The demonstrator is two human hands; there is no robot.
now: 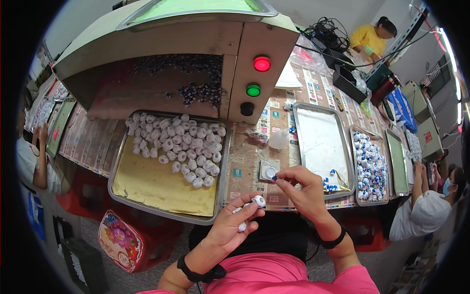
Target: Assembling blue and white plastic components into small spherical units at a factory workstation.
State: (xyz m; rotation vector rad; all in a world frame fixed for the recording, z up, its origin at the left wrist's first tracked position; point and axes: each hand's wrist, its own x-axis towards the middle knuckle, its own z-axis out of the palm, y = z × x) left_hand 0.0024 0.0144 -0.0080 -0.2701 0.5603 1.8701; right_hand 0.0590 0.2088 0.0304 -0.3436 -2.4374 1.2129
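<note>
The left hand (230, 223) grasps white pieces (259, 201); the right hand (304, 192) pinches a small blue part (274, 178), perhaps touching the dish (269, 171) just beyond this grip. Dipping seems in hand; next calls for steady pinch.

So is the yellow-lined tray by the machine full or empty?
Partly full: the tray has white pieces at the back, but bare yellow lining in front.

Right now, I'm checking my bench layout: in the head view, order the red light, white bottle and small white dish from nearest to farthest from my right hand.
1. Small white dish: beside your right hand.
2. White bottle: beyond the dish.
3. Red light: high on the machine.
</note>
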